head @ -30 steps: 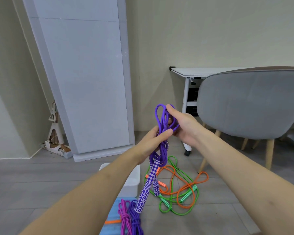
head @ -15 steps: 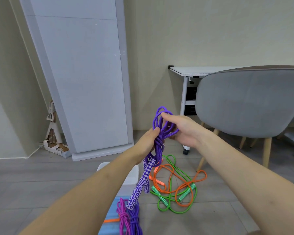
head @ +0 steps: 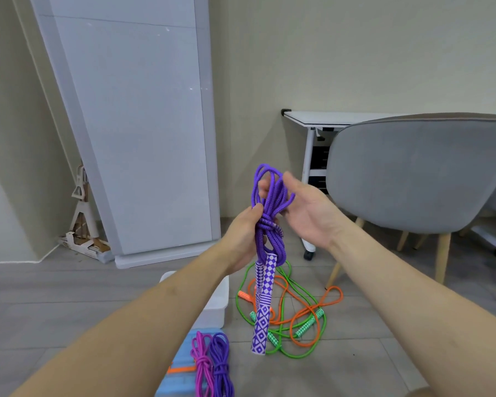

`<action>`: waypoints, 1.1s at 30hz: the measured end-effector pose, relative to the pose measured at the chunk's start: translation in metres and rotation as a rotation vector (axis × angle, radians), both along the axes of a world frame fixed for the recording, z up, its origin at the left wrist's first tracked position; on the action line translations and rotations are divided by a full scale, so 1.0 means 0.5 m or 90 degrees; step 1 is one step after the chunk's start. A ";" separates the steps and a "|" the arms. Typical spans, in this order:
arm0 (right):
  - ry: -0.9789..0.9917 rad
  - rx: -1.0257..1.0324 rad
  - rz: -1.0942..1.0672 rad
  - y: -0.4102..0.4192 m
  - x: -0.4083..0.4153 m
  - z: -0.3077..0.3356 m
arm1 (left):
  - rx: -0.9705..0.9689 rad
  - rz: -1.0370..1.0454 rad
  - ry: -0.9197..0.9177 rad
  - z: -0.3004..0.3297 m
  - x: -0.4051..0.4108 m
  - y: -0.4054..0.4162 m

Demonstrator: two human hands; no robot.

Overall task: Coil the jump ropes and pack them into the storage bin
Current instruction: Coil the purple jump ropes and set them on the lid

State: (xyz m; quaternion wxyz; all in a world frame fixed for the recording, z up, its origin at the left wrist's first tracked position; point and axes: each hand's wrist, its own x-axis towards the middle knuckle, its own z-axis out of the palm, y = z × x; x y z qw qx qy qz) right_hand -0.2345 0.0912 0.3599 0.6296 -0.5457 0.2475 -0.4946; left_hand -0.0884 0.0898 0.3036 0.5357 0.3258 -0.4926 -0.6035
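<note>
- Head view: the left hand (head: 245,233) grips the coiled purple jump rope (head: 267,213) at its wrapped waist, so the loops stay bundled above and the patterned handles (head: 262,305) hang down clear.
- The right hand (head: 307,209) is beside the upper loops, its fingers (head: 288,179) loosely spread and touching the strands, apparently to shape them; it grips nothing.
- The storage bin (head: 181,379) lies below, holding a pink coil (head: 202,365) and a purple coil (head: 221,362).
- The green rope (head: 287,343) and orange rope (head: 318,308) lie tangled on the floor, judged still to be coiled.
</note>
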 end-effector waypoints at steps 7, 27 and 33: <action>0.112 -0.101 -0.163 -0.016 0.005 -0.021 | -0.020 0.052 -0.030 0.003 0.008 -0.002; 0.048 -0.016 -0.196 -0.013 0.009 -0.006 | -0.078 0.045 -0.104 0.020 -0.003 0.029; 0.084 -0.030 -0.277 -0.020 0.005 -0.005 | -0.094 0.078 -0.065 0.024 -0.003 0.020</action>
